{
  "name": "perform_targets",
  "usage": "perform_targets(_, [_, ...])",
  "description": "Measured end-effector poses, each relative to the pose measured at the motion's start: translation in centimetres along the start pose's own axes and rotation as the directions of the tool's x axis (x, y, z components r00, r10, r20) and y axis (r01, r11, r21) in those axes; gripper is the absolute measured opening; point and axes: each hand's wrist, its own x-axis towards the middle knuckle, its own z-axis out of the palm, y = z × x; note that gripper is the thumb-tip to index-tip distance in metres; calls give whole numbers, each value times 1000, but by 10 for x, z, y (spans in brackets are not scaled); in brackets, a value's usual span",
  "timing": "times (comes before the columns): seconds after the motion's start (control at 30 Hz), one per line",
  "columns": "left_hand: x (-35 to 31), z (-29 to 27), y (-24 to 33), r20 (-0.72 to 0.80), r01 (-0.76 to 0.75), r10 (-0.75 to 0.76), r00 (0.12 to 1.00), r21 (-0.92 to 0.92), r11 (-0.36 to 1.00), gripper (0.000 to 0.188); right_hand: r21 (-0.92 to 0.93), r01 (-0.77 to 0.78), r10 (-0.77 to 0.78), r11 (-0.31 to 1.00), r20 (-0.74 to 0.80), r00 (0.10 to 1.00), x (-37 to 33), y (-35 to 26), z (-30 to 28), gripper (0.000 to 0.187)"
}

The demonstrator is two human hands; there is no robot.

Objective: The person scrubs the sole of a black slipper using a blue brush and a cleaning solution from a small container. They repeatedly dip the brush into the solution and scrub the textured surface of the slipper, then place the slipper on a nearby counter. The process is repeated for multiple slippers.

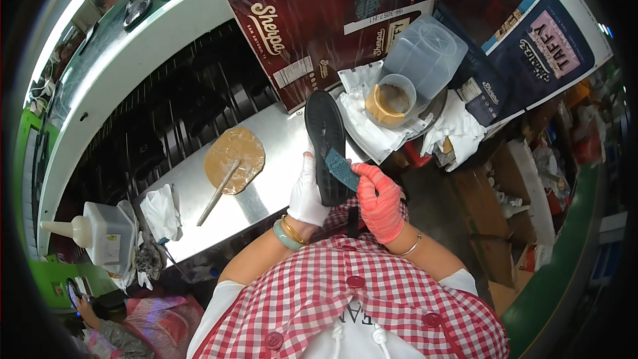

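A black shoe sole [325, 133] is held upright in front of my chest, its long axis pointing away from me. My left hand [308, 194], in a white glove, grips its near left edge. In a coral-red glove, my right hand [380, 203] pinches a flat teal piece with a mesh-like texture [342, 170]. That piece lies across the sole's face, touching it near the lower half. What the teal piece is made of I cannot tell. The right fingertips are closed on its near right end.
On the metal table [174, 223] lies a round tan disc [234, 161] with a stick across it. A squeeze bottle [109, 239] stands left. Beyond the sole are a clear plastic jug [425, 53], a cup [391, 101] and white cloths [458, 131]. Dark racks [193, 86] line the far left.
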Motion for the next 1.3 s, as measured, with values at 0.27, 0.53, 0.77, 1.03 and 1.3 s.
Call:
perform_targets(0.27, [7,-10,0,-21,-25,24,1000,-45,999,57,199,-317,274,927,218,937,3,-24,-40,19])
perform_targets(0.53, [2,-16,15,75,89,-77,994,-163,983,46,750,-320,295,579,173,940,52,-16,-74,31])
perform_targets(0.77, [-9,-25,38,87,161,-160,983,-4,987,53,523,-264,309,810,3,951,98,-14,-106,28])
perform_targets(1.03, [-13,-19,49,110,102,-103,989,12,995,59,288,-120,191,950,-233,953,126,3,-104,20])
perform_targets(1.3, [-4,-15,40,98,81,-70,993,-111,991,56,109,-223,233,969,-92,968,139,24,-97,23])
